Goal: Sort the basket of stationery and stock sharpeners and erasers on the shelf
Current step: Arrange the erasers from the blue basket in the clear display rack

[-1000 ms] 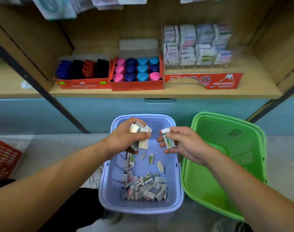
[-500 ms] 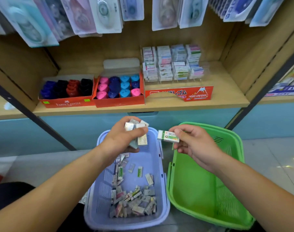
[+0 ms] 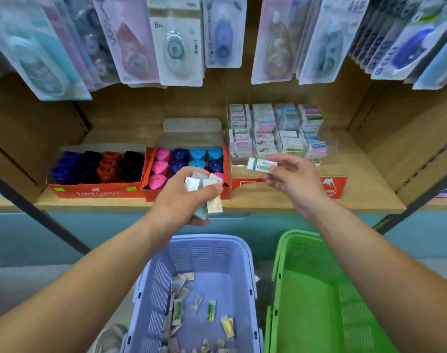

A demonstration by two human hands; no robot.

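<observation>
Now, left hand: my left hand [image 3: 181, 200] is curled round a clutch of wrapped erasers [image 3: 195, 184]. My thumb lies across them, and some poke out above my fingers and some below my palm. It hovers over the far end of the purple basket, level with the shelf's front edge.
Right hand: my right hand [image 3: 297, 180] pinches a single eraser [image 3: 261, 165] between thumb and fingertips. The eraser is white with a green-printed sleeve, lies roughly level, and its left end is free.
Single eraser, place: just in front of the eraser rack's near edge; I cannot tell whether it touches.
Purple basket: the purple basket [image 3: 207, 239] sits near me between my forearms, with loose erasers [image 3: 211, 310] scattered over its bottom.
Green basket: the green basket [image 3: 319, 301] stands just to the right of the purple one.
Shelf: the wooden shelf [image 3: 370, 192] runs across the far side, above both baskets.
Eraser rack: the clear eraser rack [image 3: 275, 131] on the right part of the shelf holds columns of small stacked erasers behind a red card front.
Middle box: the red sharpener box [image 3: 189, 161] holds pink, dark blue and light blue sharpeners, directly left of the rack.
Left box: the Faber-Castell box [image 3: 97, 169] holds purple, black and red sharpeners, directly left of the middle box.
Above: correction tape packs [image 3: 176, 42] hang in a row over the shelf.
</observation>
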